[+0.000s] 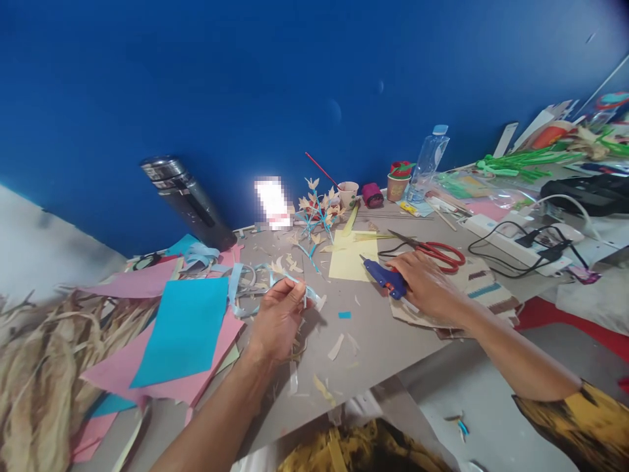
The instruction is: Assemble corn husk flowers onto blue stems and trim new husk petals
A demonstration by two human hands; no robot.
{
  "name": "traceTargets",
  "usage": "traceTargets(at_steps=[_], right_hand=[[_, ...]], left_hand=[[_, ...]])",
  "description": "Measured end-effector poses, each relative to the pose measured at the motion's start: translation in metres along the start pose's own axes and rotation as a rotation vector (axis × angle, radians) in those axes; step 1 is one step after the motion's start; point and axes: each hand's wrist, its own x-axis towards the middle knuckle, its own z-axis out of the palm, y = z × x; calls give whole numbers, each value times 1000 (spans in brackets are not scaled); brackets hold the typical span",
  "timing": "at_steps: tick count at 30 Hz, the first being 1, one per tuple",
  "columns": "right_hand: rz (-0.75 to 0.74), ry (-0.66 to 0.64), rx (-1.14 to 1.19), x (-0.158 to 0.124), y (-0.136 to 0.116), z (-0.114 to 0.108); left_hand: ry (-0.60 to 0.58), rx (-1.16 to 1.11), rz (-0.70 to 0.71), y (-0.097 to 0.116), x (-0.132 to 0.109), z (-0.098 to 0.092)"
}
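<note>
My left hand (278, 319) is closed in a pinch on a thin light-blue paper strip (244, 283) that curls away to the left over the table. My right hand (423, 282) rests on a blue glue gun (384, 276), fingers wrapped round its handle, nozzle pointing left toward a pale yellow sheet (350, 257). Red-handled scissors (435, 252) lie just behind that hand. A small paper plant model (317, 211) with cream leaves on blue stems stands farther back.
Pink and cyan paper sheets (181, 331) are piled at the left, next to dried straw-like fibres (44, 367). A dark flask (187, 200) leans by the blue wall. Cups, a water bottle (427, 160), a power strip (511, 242) with cables and green paper leaves fill the right.
</note>
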Motion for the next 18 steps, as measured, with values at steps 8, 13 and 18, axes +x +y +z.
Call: traceTargets(at_steps=[8, 13, 18], right_hand=[[-20, 184, 14, -3, -26, -11], [-141, 548, 177, 12, -115, -4], [-197, 603, 232, 34, -155, 7]], left_hand=[[7, -63, 56, -2, 1, -4], [-16, -95, 10, -3, -5, 0], [-51, -127, -11, -3, -8, 2]])
